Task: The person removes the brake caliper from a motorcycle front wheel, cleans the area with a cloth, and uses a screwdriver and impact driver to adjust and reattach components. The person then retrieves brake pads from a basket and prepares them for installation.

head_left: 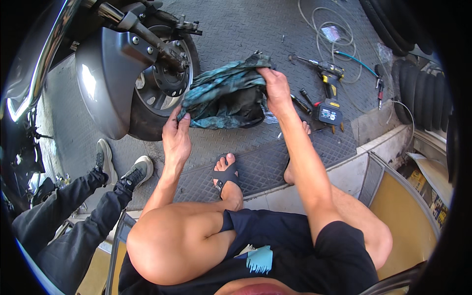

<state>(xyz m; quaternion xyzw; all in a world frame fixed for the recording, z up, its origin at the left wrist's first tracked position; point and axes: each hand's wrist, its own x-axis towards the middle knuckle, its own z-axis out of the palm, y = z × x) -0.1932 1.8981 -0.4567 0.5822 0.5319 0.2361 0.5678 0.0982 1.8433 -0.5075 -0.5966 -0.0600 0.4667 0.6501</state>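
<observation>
A crumpled teal-and-black patterned cloth [216,93] is stretched between my two hands above the metal floor. My left hand [177,135] pinches its lower left edge, thumb on top, close to the motorcycle's front wheel [164,83]. With fingers closed over its upper right edge, my right hand [278,91] holds the other end. The cloth sags into folds, with a dark opening facing me. Just right of my right hand, a cordless power tool [330,73] with a black battery lies on the floor beside a few dark hand tools [301,104].
A grey motorcycle fender [110,88] rises at the left. Another person's shoes [137,173] stand below it. A thin air hose [361,63] coils at the upper right, near stacked black tires [422,91]. A pale ledge [378,147] edges the textured floor.
</observation>
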